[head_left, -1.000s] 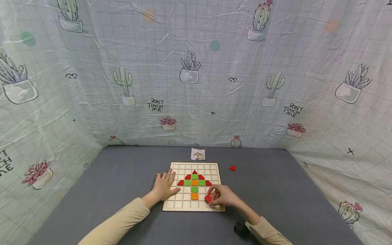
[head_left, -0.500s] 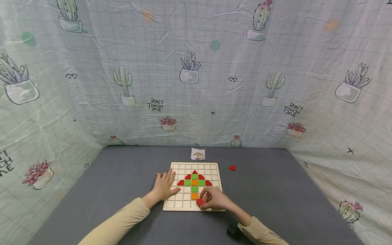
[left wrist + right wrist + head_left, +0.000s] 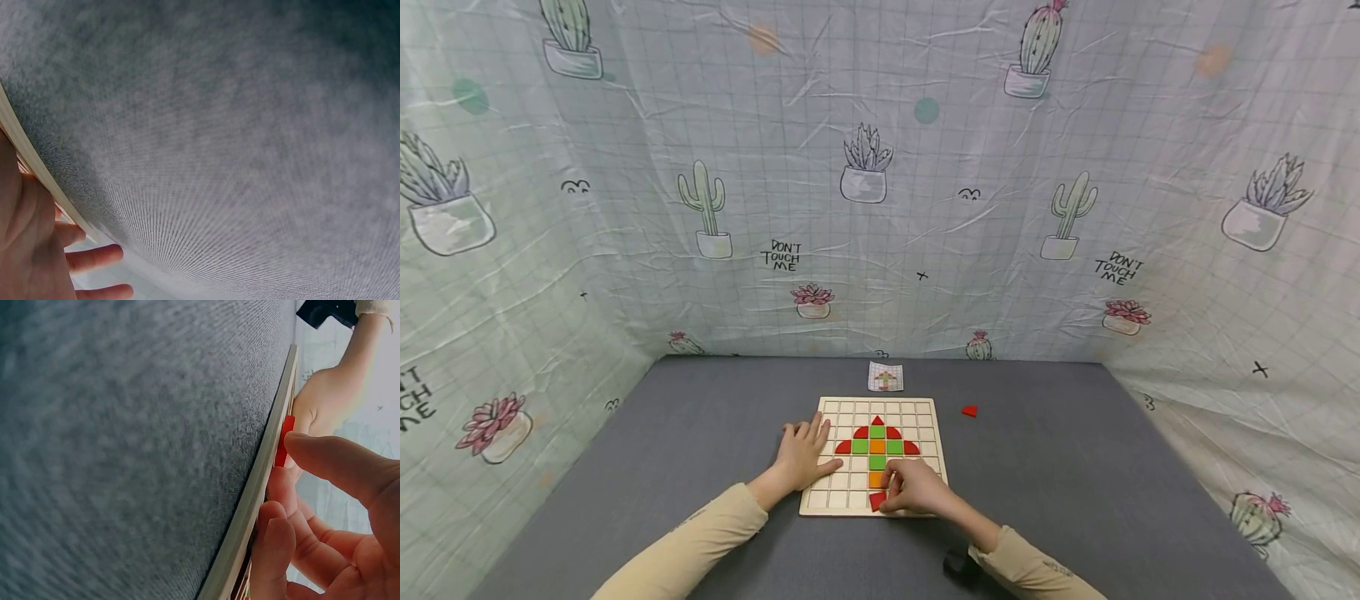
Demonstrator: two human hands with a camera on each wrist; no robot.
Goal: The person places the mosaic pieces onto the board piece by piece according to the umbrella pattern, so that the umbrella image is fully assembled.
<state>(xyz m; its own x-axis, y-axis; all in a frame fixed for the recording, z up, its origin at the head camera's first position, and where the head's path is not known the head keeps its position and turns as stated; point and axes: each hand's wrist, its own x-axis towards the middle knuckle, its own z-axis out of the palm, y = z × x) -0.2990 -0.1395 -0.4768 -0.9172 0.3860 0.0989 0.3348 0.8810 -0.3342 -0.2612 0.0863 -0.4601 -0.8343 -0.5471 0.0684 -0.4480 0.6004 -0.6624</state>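
Observation:
A square wooden grid board [image 3: 838,500] lies on the table, bearing green, orange and red tiles in a plane-like pattern. My left hand [image 3: 802,457] rests on the board's left edge with fingers spread. My right hand [image 3: 919,487] pinches a red tile [image 3: 877,502] between thumb and fingers, in the bottom row just below the lower orange square [image 3: 876,479]. Seen from the right wrist, the red tile [image 3: 285,440] sits slightly above or on the board's surface; I cannot tell which. The fingers partly cover the tile and the cells beside it.
A small pattern card [image 3: 886,377] lies behind the board. One loose red tile [image 3: 970,411] is on the grey table [image 3: 1037,467], right of the board. A black object [image 3: 958,567] sits at the right wrist. A printed cloth [image 3: 880,250] surrounds the table's back and sides.
My right hand has carried the red tile leftward and nearer the front edge, from right of the lower orange square to below it. The left hand has stayed still.

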